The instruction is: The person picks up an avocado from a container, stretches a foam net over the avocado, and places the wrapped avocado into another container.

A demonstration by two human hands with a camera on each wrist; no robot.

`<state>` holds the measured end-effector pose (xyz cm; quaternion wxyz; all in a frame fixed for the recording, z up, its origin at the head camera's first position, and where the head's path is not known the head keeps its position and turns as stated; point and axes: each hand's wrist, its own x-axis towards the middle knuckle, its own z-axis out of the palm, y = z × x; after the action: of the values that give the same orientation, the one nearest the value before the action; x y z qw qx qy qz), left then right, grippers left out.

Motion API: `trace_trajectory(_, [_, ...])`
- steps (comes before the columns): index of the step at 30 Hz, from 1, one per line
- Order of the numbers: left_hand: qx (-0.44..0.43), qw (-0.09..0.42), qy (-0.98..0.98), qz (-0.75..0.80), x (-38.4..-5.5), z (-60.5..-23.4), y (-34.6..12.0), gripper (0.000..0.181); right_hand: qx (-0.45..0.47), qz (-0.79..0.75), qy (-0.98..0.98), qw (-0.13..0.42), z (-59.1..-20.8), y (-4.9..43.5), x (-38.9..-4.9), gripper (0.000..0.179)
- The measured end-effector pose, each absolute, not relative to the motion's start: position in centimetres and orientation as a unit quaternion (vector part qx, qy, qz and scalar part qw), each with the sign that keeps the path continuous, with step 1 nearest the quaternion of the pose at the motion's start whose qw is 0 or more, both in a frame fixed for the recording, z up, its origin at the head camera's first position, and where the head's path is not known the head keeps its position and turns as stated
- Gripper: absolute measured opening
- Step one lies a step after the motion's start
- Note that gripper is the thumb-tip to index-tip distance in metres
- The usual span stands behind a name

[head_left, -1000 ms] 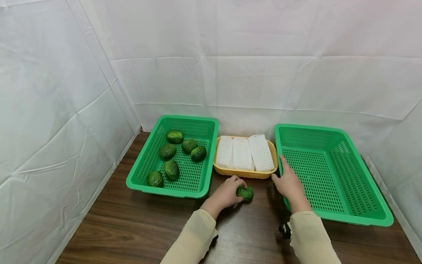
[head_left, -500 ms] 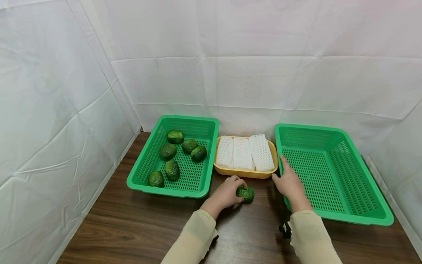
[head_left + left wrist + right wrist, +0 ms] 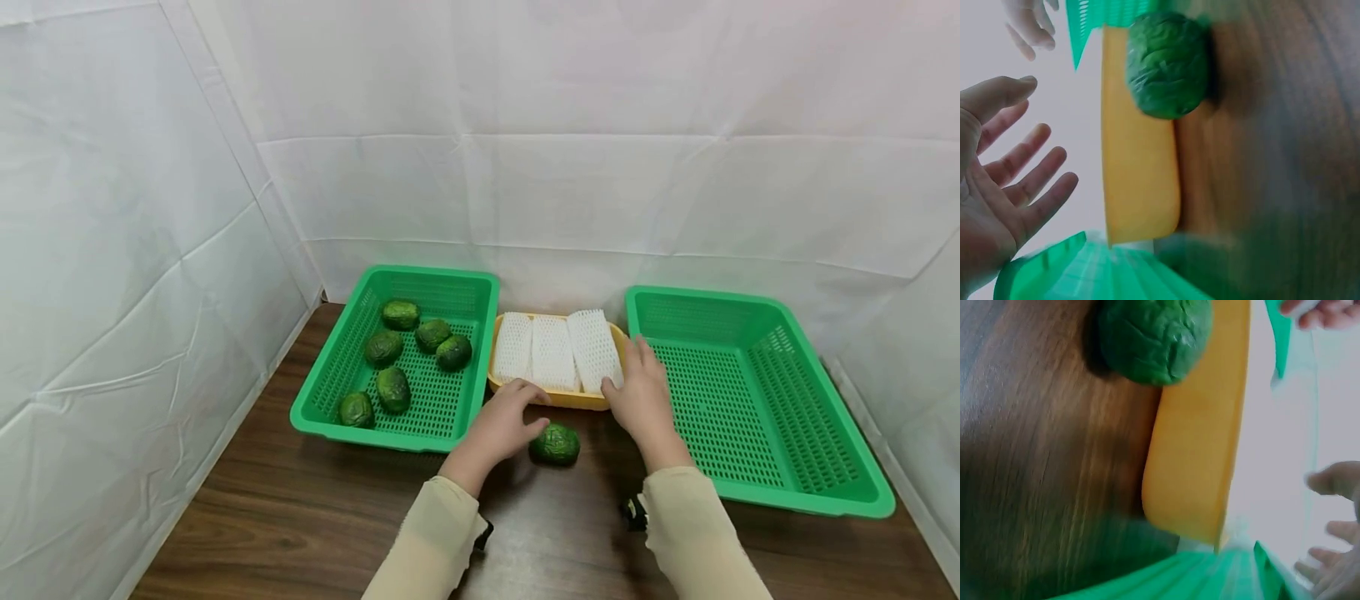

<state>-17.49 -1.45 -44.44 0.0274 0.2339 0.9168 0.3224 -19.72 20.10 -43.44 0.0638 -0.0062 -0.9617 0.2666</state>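
A dark green, wrinkled avocado (image 3: 557, 444) lies on the wooden table in front of the yellow tray (image 3: 573, 402). My left hand (image 3: 499, 427) is just left of the avocado, its fingers spread and holding nothing; the left wrist view shows the open palm (image 3: 991, 206) apart from the avocado (image 3: 1169, 65). Over the right end of the tray reaches my right hand (image 3: 643, 400), fingers extended, thumb near the rightmost white foam net sleeve (image 3: 596, 350). Two more foam net sleeves (image 3: 552, 354) lie beside it in the tray. In the right wrist view, the right fingers (image 3: 1335, 481) are partly cut off.
A green perforated basket (image 3: 431, 404) on the left holds several avocados (image 3: 393, 390). Another green basket (image 3: 731, 408) stands on the right, with no fruit in it. White sheeting (image 3: 570, 192) rises behind the table and along both sides.
My left hand has let go of the avocado and drawn slightly back to the left. My right hand has moved from the right basket's edge up and left to the yellow tray.
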Motion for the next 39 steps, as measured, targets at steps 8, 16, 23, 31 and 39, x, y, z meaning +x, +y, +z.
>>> trace_trajectory(8, [0.209,0.005,0.912,0.353,-18.0,-44.3,-2.5,0.020,0.006,0.250,-0.967,0.043,-45.3,18.0,-21.2,0.065])
trace_trajectory(16, [0.213,-0.012,0.913,0.349,-18.0,-44.9,-2.8,0.019,-0.038,0.271,-0.960,0.049,-46.6,17.4,-21.8,0.059])
trace_trajectory(23, [0.212,-0.013,0.914,0.346,-17.9,-44.7,-2.8,0.018,-0.050,0.263,-0.961,0.065,-46.6,17.4,-21.8,0.054])
trace_trajectory(31, [0.213,-0.011,0.915,0.344,-18.1,-44.7,-2.8,0.018,-0.048,0.289,-0.951,0.099,-45.9,17.5,-21.8,0.047])
trace_trajectory(39, [0.211,-0.009,0.915,0.345,-18.2,-44.9,-2.9,0.020,-0.077,0.384,-0.914,0.106,-44.9,17.3,-21.5,0.047])
